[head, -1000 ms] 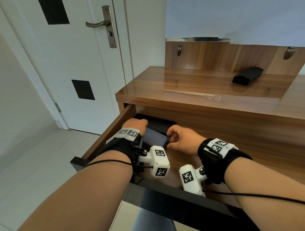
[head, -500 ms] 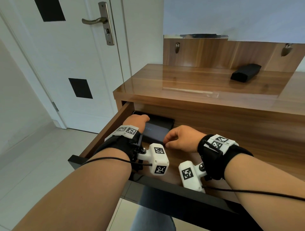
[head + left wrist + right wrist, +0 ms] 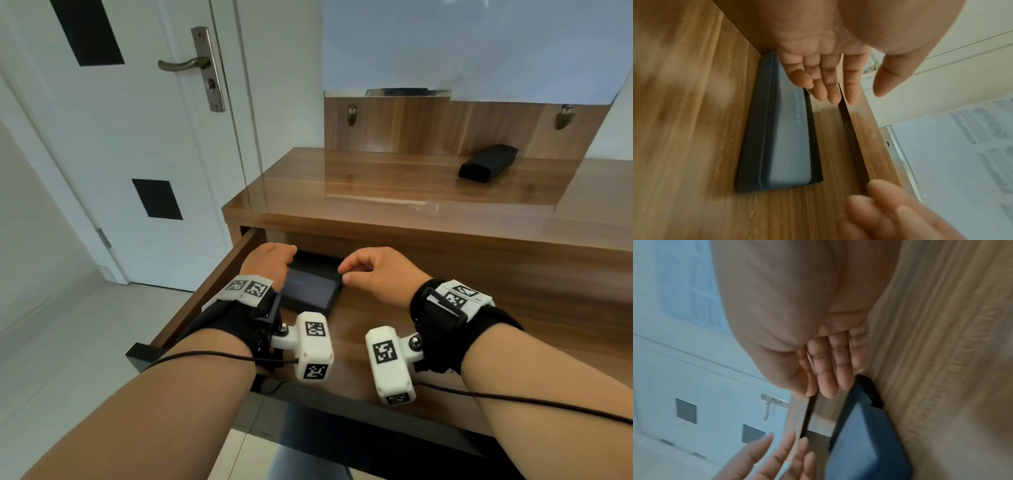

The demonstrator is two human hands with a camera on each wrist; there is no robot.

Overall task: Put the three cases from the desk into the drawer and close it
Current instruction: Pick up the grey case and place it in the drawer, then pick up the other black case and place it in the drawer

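The wooden drawer (image 3: 363, 318) stands pulled open under the desk top (image 3: 376, 195). A grey-blue case (image 3: 310, 291) lies flat at its back left, with the edge of a black case (image 3: 815, 146) showing just behind it. My left hand (image 3: 272, 262) hovers over the case's left end, its fingers (image 3: 828, 91) straight and holding nothing. My right hand (image 3: 366, 270) hangs just off the case's right end, its fingers (image 3: 828, 382) relaxed and empty. Another black case (image 3: 488, 166) lies on the desk top at the back right.
A white door with a metal handle (image 3: 186, 63) stands to the left. The desk's wooden back panel carries two hooks (image 3: 352, 114). The drawer's black front edge (image 3: 342, 425) is close to my forearms, and bare wood shows right of the cases.
Both hands held the grey-blue case and set it down against the black case. Now they have let go and lifted slightly off its ends.
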